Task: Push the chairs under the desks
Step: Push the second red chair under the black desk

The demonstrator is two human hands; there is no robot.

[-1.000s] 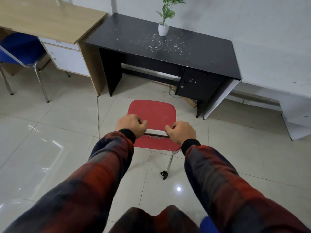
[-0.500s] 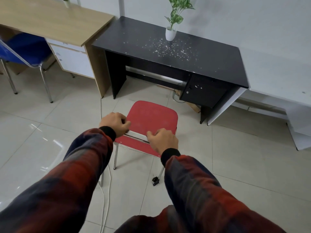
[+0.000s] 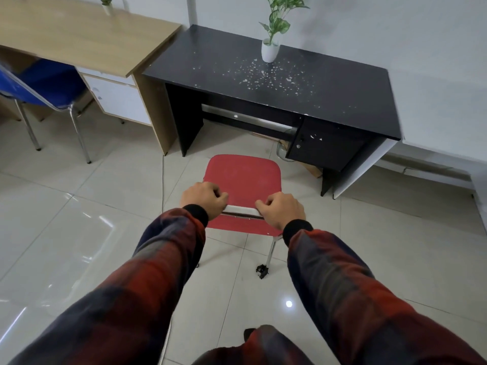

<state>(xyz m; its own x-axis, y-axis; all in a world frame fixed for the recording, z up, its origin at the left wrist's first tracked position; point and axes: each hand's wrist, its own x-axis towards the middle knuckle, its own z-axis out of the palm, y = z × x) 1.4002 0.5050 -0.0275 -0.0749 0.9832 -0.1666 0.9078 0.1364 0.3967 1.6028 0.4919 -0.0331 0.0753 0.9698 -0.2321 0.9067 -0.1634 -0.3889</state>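
While the blue chair [image 3: 39, 85] at far left sits with its seat partly under the wood desk [image 3: 79, 35], its legs out on the tile, I judge that one mostly done, though how deep it goes I cannot tell. Next along, my left hand [image 3: 204, 200] is curled tight over the top edge of the red chair's backrest, fingers clamped round it. The red chair [image 3: 242, 180] stands on the floor just in front of the black desk [image 3: 276, 85], wholly outside it, so this push is not yet made. Its seat points away from me toward the kneehole between the desk's left panel and the drawer box, and its front-to-back axis runs nearly straight at that gap, angled a little to the right. My right hand [image 3: 280, 210] grips the same edge, fingers wrapped over it too, a short stretch of bare rim showing between my fists. A potted plant [image 3: 271, 40] stands on the black top among white flecks.
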